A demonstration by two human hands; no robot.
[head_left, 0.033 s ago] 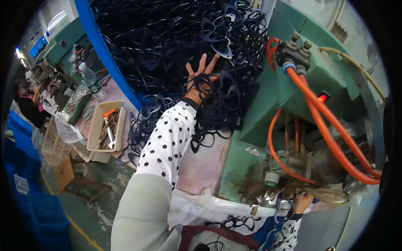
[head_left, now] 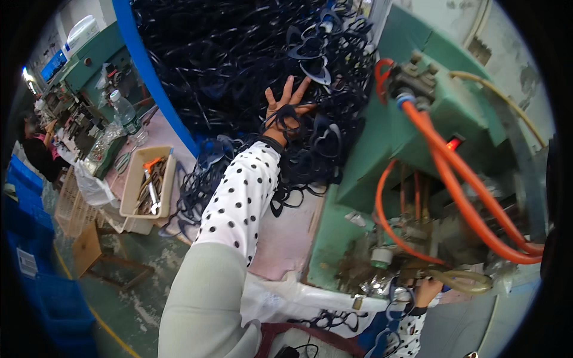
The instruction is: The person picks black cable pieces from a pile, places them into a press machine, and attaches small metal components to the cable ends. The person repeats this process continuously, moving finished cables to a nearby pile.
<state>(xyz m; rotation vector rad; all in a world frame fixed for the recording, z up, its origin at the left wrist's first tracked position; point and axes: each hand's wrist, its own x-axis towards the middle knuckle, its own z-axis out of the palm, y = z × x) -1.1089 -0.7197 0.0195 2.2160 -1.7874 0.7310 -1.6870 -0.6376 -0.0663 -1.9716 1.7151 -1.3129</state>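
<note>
Left hand [head_left: 288, 108], fingers spread wide, pressed into heap of dark blue heart-shaped plastic frames [head_left: 239, 65] upper centre; right hand [head_left: 427, 290] lower right at green metal machine [head_left: 418, 119], grip unclear.

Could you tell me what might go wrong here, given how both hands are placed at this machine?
1. The left hand is spread inside the heap of dark plastic frames, with loops around its wrist; they could snag and drag the pile off the edge.
2. The right hand sits right under the green machine near its tooling and could be pinched.
3. The orange hoses hang just above that hand and might catch it.
</note>
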